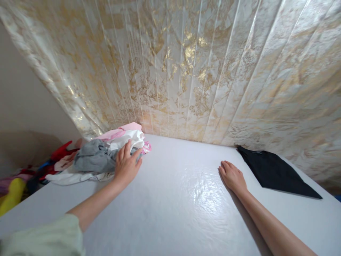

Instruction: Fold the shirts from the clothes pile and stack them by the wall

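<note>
My left hand [127, 164] lies on a heap of clothes [106, 153] at the back left of a white table [176, 199], fingers spread over a grey garment [93, 156]. Pink and white pieces lie in the same heap. My right hand [232, 176] rests flat on the table, fingers stretched toward the wall, holding nothing. A folded black cloth [274, 171] lies just to its right, apart from it.
A wall panel with a gold and cream marble pattern [186, 71] rises behind the table. More clothes in red, yellow and dark colours [23, 177] are piled off the table's left edge. A pale sleeve shows at the bottom left.
</note>
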`<state>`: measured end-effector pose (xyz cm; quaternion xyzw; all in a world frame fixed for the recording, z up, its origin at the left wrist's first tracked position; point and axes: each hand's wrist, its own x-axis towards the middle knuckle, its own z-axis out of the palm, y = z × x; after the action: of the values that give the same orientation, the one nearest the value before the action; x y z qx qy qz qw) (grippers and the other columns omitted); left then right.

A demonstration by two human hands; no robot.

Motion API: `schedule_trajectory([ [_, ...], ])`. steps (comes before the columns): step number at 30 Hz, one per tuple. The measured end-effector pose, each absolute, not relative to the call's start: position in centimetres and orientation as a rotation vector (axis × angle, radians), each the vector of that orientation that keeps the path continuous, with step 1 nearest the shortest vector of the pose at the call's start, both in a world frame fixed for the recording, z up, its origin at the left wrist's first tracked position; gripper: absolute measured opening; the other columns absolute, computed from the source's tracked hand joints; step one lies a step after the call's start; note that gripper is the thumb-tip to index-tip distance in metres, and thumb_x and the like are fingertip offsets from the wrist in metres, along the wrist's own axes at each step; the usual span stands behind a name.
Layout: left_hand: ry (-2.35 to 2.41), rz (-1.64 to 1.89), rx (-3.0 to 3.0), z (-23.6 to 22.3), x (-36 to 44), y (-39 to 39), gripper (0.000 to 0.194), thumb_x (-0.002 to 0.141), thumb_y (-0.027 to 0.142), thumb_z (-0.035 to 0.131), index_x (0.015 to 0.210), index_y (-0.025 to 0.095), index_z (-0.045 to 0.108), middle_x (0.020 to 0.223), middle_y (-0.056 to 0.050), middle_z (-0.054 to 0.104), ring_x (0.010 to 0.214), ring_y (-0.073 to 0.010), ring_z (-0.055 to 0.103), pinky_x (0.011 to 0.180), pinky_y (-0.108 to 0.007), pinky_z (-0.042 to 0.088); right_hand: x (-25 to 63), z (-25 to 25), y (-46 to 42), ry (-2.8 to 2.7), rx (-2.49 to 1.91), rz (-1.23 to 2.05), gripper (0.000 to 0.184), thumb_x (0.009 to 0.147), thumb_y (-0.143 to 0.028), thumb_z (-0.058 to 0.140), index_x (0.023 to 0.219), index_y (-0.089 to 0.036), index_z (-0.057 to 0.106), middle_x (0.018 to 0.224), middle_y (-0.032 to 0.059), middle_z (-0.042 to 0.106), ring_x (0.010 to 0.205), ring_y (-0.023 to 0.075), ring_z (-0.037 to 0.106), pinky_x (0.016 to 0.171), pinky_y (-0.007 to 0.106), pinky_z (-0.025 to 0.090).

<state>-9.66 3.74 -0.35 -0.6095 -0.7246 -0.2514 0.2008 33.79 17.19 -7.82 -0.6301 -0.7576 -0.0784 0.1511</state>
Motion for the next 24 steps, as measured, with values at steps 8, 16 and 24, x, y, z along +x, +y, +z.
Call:
schedule_trajectory([
  [8, -1.977, -1.054, -1.697, 6.3, -13.5, 8.9, 0.039, 0.096, 0.031, 0.025, 0.106, 0.018, 0.06, 0.127, -0.013, 0.061, 0.125, -0.022, 0.052, 0.109, -0.038, 0.039, 33.8, -7.4, 17.0, -2.163, -1.812, -0.186, 0.04, 0.097, -0.033, 0.037, 0.126, -0.015, 0.058, 0.133, 0.0129, 0.058, 0.122, 0.0258, 0.053, 0.1, 0.038, 0.039],
  [16, -1.261, -1.515, -1.889, 18.0, -4.2, 9.6, 0.048, 0.098, 0.054, 0.03, 0.131, 0.022, 0.045, 0.149, -0.006, 0.04, 0.142, -0.016, 0.031, 0.117, -0.043, 0.029, 34.2, -7.8, 17.4, -2.127, -1.772, -0.139, 0.038, 0.097, -0.032, 0.038, 0.122, -0.016, 0.061, 0.129, 0.0138, 0.059, 0.117, 0.0265, 0.056, 0.098, 0.037, 0.04],
  [24, -1.247, -0.737, -3.146, 10.7, 8.3, 1.7, 0.025, 0.093, 0.039, 0.051, 0.103, 0.025, 0.069, 0.116, -0.005, 0.07, 0.113, -0.0217, 0.063, 0.099, -0.034, 0.049, 34.5, -6.9, 17.1, -2.037, -1.676, 0.114, 0.035, 0.095, -0.028, 0.04, 0.118, -0.017, 0.064, 0.12, 0.0124, 0.064, 0.114, 0.0235, 0.057, 0.101, 0.034, 0.039],
])
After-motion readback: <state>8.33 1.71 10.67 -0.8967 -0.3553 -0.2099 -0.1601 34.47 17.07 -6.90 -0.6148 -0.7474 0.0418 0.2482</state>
